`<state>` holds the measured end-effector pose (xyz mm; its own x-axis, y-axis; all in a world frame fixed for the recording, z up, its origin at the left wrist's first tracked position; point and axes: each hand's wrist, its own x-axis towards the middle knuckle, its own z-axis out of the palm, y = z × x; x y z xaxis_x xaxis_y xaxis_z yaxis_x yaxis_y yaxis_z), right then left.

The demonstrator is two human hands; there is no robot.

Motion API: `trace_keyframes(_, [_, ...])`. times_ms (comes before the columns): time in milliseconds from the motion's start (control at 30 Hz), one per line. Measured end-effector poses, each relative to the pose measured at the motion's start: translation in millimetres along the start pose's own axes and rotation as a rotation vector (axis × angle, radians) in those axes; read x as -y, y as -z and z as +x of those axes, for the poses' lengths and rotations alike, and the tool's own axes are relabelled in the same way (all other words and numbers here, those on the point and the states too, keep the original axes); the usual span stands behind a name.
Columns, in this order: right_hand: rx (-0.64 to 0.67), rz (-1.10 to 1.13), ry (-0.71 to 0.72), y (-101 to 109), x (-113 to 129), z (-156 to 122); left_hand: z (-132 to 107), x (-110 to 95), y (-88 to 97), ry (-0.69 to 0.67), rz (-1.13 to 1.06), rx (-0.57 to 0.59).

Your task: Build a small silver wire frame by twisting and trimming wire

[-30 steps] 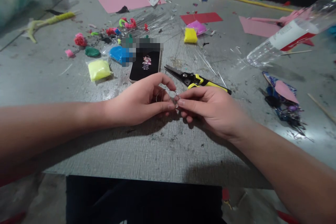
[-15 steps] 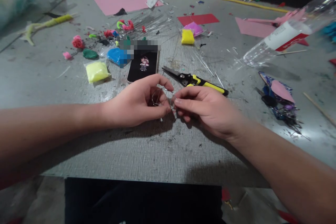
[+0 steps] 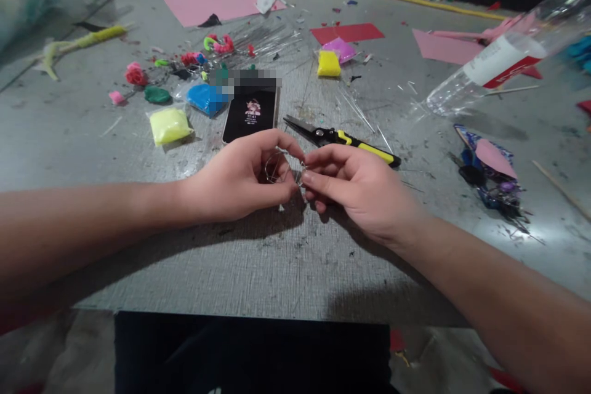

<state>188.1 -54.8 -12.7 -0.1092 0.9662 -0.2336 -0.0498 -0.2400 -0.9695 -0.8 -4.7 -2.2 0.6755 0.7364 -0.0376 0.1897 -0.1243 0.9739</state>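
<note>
My left hand (image 3: pixel 240 181) and my right hand (image 3: pixel 364 188) meet fingertip to fingertip just above the grey table (image 3: pixel 286 271). Between them is a thin silver wire (image 3: pixel 277 167) bent into small loops; both hands pinch it. The left thumb and forefinger hold the looped part, and the right fingertips grip its end at the right. Just behind the hands lie black-and-yellow snips (image 3: pixel 344 138) and a phone (image 3: pixel 252 114) with its screen lit.
Bagged lumps of coloured clay lie at the back left: yellow (image 3: pixel 170 125), blue (image 3: pixel 205 98), green (image 3: pixel 157 95). More yellow clay (image 3: pixel 329 63), pink paper sheets (image 3: pixel 207 0), and loose wire pieces sit further back. A clear plastic bottle (image 3: pixel 498 64) lies at right, scraps (image 3: pixel 494 175) below it.
Both hands have shifted slightly left and closer together. The wire loop in my left fingers shows more clearly, and the right fingertips have turned a little around its end.
</note>
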Motion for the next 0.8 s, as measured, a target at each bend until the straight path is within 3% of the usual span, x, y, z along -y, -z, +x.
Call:
trace_keyframes(300, [-0.054,0.062,0.054,-2.7,-2.0,2.1,1.5,3.8,-0.5,0.015,-0.056,-0.003])
trace_keyframes(533, [-0.007,0.225,0.028,-3.0,-8.2,5.5,0.6,1.5,0.8,0.041,-0.056,0.002])
trace_keyframes(800, [0.015,0.187,0.068,-3.2,-6.0,6.7,0.0,0.8,-2.0,0.070,-0.066,-0.026])
